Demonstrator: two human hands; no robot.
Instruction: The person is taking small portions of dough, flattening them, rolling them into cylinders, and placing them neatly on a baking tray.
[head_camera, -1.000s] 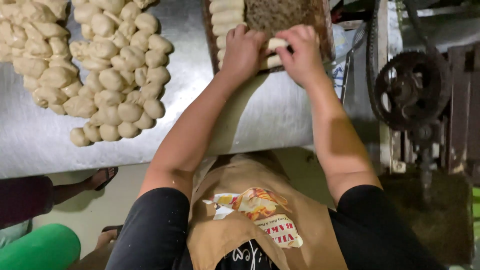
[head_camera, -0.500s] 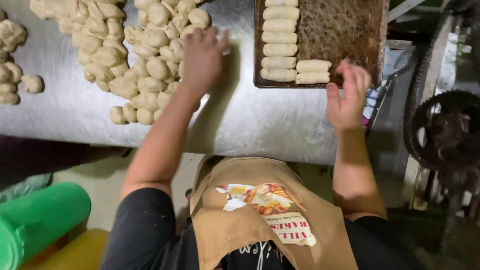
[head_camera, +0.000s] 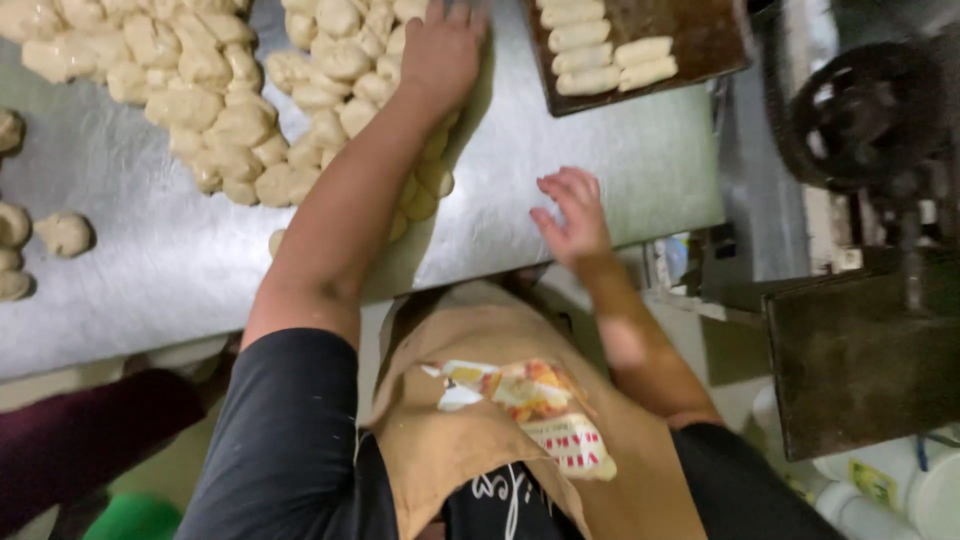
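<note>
Dough pieces (head_camera: 300, 90) lie heaped on the steel table (head_camera: 560, 170), left of the dark tray (head_camera: 700, 40) of shaped rolls (head_camera: 600, 55). The left hand (head_camera: 440, 50) presses flat on the heap; whether it grips one I cannot tell. The right hand (head_camera: 570, 215) hovers open and empty, below the tray. Best take one piece cleanly, without dragging its neighbours.
</note>
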